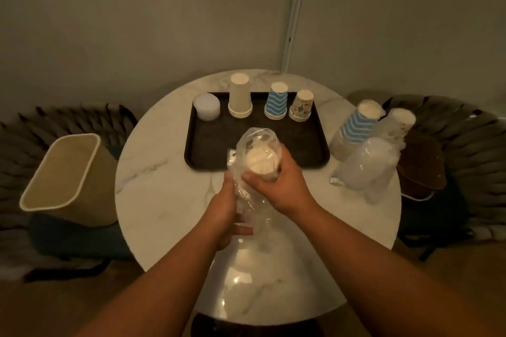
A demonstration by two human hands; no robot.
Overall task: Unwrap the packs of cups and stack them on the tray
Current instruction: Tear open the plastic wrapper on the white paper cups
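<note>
Over marble table (164,200), both hands (276,186) clasp a plastic-wrapped cup pack (258,164).

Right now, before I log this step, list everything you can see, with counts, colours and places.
table: one, white marble, round, centre
tray: one, dark, far half of table
clear cup stack: one, translucent, tray's left end
plain cup stack: one, beige, upside down on tray
striped cup stack: one, blue and white, on tray
patterned cup stack: one, white with small prints, tray's right end
wrapped packs: about three, still in plastic, table's right side
bin: one, beige, left of table
held pack: one, white cups in clear wrap
hands: left hand grips the wrap; right hand grips the cups
</note>
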